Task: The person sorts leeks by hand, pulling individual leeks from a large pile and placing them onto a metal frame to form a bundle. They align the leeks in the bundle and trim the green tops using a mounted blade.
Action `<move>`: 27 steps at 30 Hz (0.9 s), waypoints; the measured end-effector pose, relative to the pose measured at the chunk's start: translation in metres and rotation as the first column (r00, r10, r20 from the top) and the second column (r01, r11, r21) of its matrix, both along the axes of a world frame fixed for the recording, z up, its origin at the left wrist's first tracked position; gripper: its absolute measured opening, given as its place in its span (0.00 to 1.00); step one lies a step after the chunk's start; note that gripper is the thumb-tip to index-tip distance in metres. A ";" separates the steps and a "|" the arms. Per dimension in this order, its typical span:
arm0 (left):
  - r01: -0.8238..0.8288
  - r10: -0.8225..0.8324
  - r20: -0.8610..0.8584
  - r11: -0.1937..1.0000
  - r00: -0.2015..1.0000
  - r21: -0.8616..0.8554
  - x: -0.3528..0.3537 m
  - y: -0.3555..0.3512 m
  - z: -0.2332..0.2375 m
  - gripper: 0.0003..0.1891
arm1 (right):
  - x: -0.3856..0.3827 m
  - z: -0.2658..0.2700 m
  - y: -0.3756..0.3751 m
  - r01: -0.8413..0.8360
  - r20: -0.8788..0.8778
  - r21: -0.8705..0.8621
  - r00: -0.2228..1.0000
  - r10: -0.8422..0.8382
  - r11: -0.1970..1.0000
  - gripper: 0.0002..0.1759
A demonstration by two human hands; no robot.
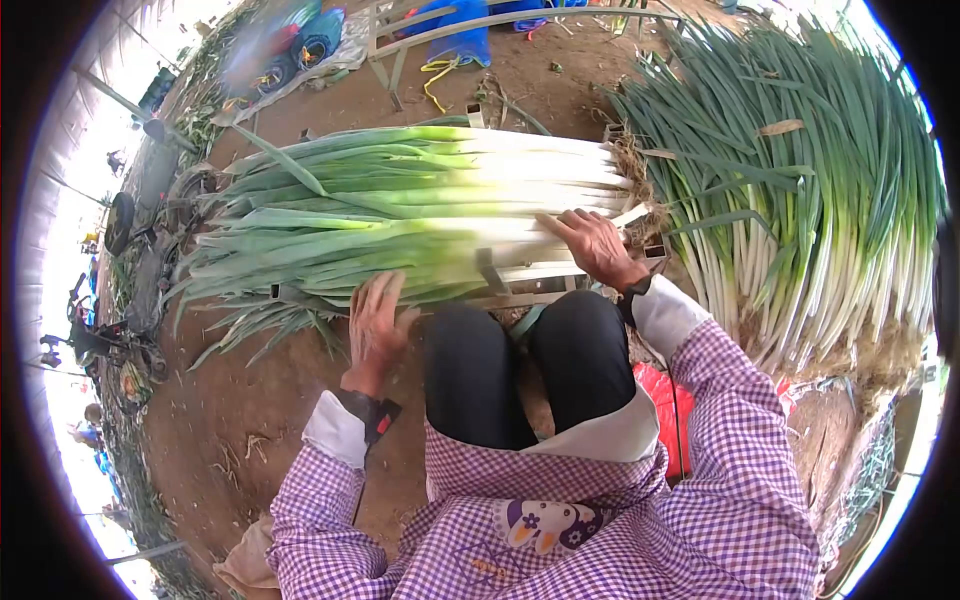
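Note:
Long green onions (400,195) lie side by side across a low metal frame (510,298), white root ends to the right and green leaves to the left. My right hand (592,245) rests on the white stalks near the roots, its fingers spread over them. At the near edge of the leaves is my left hand (376,318), fingers stretched out and a little apart, with nothing visible in it. The frame stands just beyond my knees.
A large pile of green onions (790,190) lies on the right. Blue bags (455,40) and a metal rack (393,75) are at the far side. A red bag (660,410) sits beside my right knee. Leaf scraps line the left.

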State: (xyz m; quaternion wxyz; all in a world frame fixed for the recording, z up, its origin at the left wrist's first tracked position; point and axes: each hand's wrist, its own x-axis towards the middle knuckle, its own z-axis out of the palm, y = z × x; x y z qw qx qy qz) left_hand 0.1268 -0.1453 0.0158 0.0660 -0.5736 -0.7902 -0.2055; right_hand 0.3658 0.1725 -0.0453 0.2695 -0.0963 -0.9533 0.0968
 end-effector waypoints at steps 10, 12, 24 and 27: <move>0.130 -0.119 -0.349 0.992 0.929 0.006 -0.023 0.083 0.029 0.35 | 0.022 0.000 -0.018 0.089 0.025 -0.019 0.996 -0.089 0.996 0.29; 0.168 -0.187 -0.319 0.982 0.929 -0.088 -0.042 0.089 0.029 0.34 | 0.024 0.001 -0.017 0.083 0.001 -0.037 0.997 -0.083 0.996 0.27; 0.270 -0.338 -0.138 0.892 0.931 -0.363 -0.063 0.091 0.047 0.21 | 0.023 -0.002 -0.012 0.116 0.012 -0.126 0.993 -0.115 0.985 0.23; 0.237 -0.260 -0.018 0.905 0.966 -0.352 -0.063 0.093 0.048 0.22 | 0.024 -0.001 -0.012 0.117 0.012 -0.128 0.993 -0.116 0.985 0.22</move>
